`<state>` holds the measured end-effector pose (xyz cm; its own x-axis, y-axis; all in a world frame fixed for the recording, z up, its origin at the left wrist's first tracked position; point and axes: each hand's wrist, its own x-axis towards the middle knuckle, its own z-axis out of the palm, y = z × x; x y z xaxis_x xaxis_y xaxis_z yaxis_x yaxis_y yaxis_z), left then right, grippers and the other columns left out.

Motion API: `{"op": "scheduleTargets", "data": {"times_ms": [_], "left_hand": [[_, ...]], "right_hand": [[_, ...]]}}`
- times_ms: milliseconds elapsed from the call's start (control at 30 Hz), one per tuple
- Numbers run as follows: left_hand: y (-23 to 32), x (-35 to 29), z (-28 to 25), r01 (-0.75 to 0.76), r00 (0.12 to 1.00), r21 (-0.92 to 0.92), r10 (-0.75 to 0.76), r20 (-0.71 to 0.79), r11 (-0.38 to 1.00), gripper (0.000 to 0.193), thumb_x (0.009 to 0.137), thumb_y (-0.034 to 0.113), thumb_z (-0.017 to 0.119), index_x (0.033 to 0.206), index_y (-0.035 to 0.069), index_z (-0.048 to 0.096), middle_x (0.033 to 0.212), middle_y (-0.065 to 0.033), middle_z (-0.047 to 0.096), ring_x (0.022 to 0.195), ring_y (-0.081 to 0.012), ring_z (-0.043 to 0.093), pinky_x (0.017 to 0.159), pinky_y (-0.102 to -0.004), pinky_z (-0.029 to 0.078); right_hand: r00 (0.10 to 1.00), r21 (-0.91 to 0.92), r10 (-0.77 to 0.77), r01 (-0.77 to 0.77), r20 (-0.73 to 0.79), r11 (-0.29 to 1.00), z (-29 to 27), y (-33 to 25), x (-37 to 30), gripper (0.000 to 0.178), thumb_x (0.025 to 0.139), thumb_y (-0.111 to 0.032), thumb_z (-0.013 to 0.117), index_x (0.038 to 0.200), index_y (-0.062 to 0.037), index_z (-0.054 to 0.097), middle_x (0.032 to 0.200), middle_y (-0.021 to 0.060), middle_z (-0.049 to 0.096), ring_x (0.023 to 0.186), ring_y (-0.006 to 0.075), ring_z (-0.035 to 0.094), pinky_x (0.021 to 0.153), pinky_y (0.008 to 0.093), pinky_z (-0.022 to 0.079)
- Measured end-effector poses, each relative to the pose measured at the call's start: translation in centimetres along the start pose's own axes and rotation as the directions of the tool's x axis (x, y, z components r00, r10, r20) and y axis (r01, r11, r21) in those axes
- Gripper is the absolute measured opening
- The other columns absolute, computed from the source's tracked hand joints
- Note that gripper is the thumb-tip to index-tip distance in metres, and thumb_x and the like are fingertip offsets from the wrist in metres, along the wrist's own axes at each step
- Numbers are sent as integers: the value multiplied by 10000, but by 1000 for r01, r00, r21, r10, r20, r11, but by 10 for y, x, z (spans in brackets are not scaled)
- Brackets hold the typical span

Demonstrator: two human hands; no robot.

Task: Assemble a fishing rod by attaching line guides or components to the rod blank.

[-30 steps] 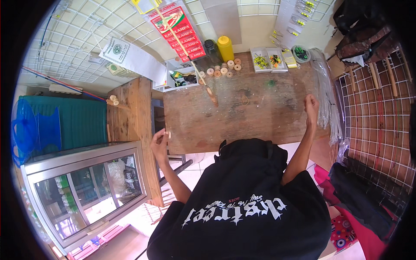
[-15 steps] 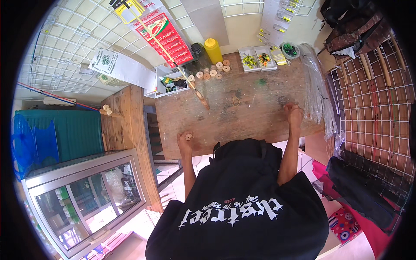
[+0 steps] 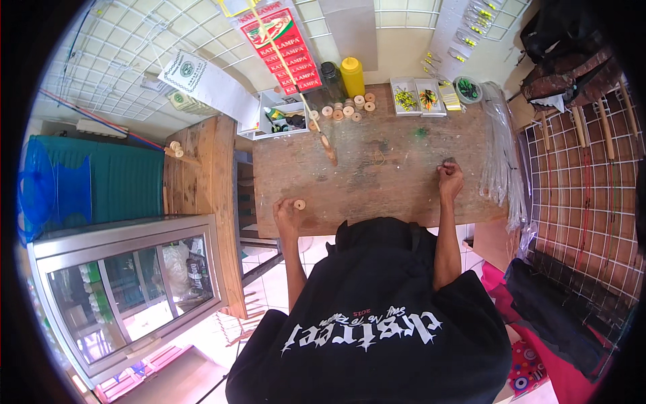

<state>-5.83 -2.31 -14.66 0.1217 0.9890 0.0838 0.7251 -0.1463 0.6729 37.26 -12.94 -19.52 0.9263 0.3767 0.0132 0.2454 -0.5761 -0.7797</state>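
We pinch a wooden spool (image 3: pixel 299 205) in our left hand (image 3: pixel 286 213) — our right hand (image 3: pixel 451 182) curls over the worktop (image 3: pixel 377 192), contents unclear.

Pale wall (image 3: pixel 397 57) on my remote feed, partly covered by white wire grid (image 3: pixel 134 40); worn wooden table (image 3: pixel 397 192) beneath. To the left I see a metal-framed glass cabinet (image 3: pixel 121 244). White tiled floor (image 3: pixel 316 250), brightly lit; second grid (image 3: pixel 592 172), brown-backed, at right.

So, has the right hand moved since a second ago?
Yes: the right hand has moved left, away from the clear plastic bundle.
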Motion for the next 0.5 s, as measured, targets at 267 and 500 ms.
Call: {"op": "scheduleTargets", "data": {"times_ms": [267, 500], "left_hand": [[22, 0, -17, 8, 948, 76, 16, -317, 997, 294, 752, -15, 548, 1017, 47, 660, 1063, -162, 561, 1069, -305, 533, 929, -393, 422], [82, 38, -18, -27, 979, -196, -14, -205, 980, 237, 812, 40, 611, 1043, 71, 646, 1046, -148, 562, 1077, -298, 527, 942, -379, 409]], "right_hand": [[961, 457, -130, 4, 244, 890, 2, -37, -1, 135, 803, -85, 725, 919, -26, 691, 842, 34, 685, 771, 91, 618, 670, 230, 480], [892, 624, -268, -20, 363, 781, 2, -112, -10, 177, 803, -89, 732, 958, -9, 704, 820, 27, 683, 743, 81, 606, 694, 221, 476]]}}
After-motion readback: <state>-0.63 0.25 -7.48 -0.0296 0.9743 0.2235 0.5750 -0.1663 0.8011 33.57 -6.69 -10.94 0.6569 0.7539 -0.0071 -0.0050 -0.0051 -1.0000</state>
